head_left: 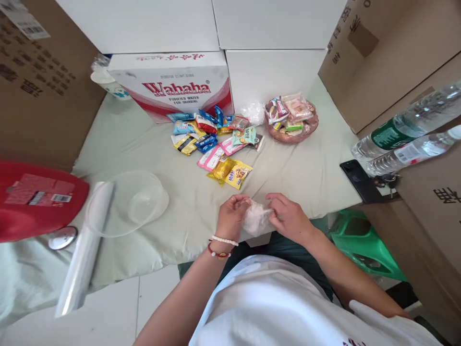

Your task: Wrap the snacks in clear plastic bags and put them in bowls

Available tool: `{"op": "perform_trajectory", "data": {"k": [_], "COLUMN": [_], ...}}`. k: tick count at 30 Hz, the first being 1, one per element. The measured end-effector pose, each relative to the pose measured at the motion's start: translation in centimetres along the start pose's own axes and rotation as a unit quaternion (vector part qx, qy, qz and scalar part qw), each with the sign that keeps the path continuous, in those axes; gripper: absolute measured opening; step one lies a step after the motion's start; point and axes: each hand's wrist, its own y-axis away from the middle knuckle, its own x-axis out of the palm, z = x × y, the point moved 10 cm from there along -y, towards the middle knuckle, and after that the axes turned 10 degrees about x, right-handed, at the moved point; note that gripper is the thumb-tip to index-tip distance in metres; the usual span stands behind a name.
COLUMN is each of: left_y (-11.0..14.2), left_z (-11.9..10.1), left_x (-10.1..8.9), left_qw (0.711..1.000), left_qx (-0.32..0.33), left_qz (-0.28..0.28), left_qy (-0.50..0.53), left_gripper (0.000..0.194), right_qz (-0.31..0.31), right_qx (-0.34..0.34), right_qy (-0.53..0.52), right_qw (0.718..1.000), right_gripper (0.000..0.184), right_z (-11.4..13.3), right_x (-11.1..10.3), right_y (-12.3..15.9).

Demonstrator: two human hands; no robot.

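A crumpled clear plastic bag (256, 218), whitish with a faint pink tint, is held between my two hands at the table's front edge. Whether anything lies inside it cannot be made out. The fingers of my left hand (231, 215) pinch its upper left side. On the other side, my right hand (291, 219) has its thumb and fingertips closed on the bag's edge. Just beyond my hands lie a yellow snack packet (238, 174) and a golden-yellow packet (221, 169). Several blue, pink and other small snack packets (206, 143) are piled behind these.
A brown basket (292, 138) of snacks stands at the back right, beside crumpled clear plastic (253, 113). To the left are a clear plastic bowl (158, 194), a roll of clear film (84, 254) and a red container (39, 202). Bottles (396, 132) and a phone (360, 181) lie right.
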Motion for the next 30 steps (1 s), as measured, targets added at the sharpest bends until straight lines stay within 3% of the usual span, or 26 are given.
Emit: {"op": "perform_trajectory", "data": {"k": [5, 7, 10, 13, 15, 17, 19, 21, 23, 26, 27, 30], "left_y": [0.1, 0.5, 1.1, 1.3, 1.2, 1.0, 1.4, 2.3, 3.1, 3.1, 2.8, 1.1], "left_z": [0.1, -0.2, -1.3, -2.3, -2.5, -2.8, -3.6, -4.8, -5.8, -5.7, -5.1, -3.1], "left_x": [-3.4, -4.0, -3.6, -2.4, -2.1, -3.0, -4.7, -6.0, -5.6, -3.2, -2.6, -1.8], "left_qw": [0.995, 0.994, 0.992, 0.983, 0.977, 0.971, 0.958, 0.938, 0.924, 0.910, 0.908, 0.921], "left_qx": [0.028, 0.045, 0.100, 0.150, 0.167, 0.177, 0.197, 0.237, 0.281, 0.302, 0.293, 0.239], "left_qz": [-0.078, -0.091, -0.078, -0.042, -0.035, -0.061, -0.118, -0.161, -0.141, -0.055, -0.028, 0.031], "left_qy": [0.046, 0.037, -0.026, -0.097, -0.125, -0.150, -0.175, -0.195, -0.217, -0.278, -0.299, -0.307], "left_gripper": [0.043, 0.040, 0.033, 0.029, 0.029, 0.031, 0.032, 0.034, 0.039, 0.057, 0.054, 0.020], "right_qz": [0.015, 0.015, 0.001, 0.029, 0.065, 0.068, 0.029, -0.014, -0.029, -0.012, -0.007, -0.031], "right_qx": [0.050, 0.045, 0.035, 0.051, 0.102, 0.189, 0.271, 0.305, 0.303, 0.298, 0.304, 0.327], "right_qy": [-0.103, -0.133, -0.186, -0.203, -0.232, -0.291, -0.340, -0.356, -0.355, -0.368, -0.380, -0.417], "right_qw": [0.993, 0.990, 0.982, 0.977, 0.965, 0.935, 0.900, 0.883, 0.884, 0.881, 0.874, 0.847], "right_gripper": [0.010, 0.023, 0.044, 0.048, 0.033, 0.027, 0.031, 0.032, 0.031, 0.032, 0.033, 0.035], "right_z": [-3.0, -3.0, -1.8, -0.5, -0.9, -2.7, -4.8, -5.7, -5.4, -4.2, -4.1, -4.9], "right_x": [-0.5, -0.9, -1.5, 0.0, 1.9, 3.3, 3.6, 3.2, 2.8, 3.3, 3.5, 3.3], "right_y": [0.4, 0.5, 0.2, -0.7, -1.4, -1.8, -1.7, -1.5, -1.6, -1.7, -1.7, -1.4]}}
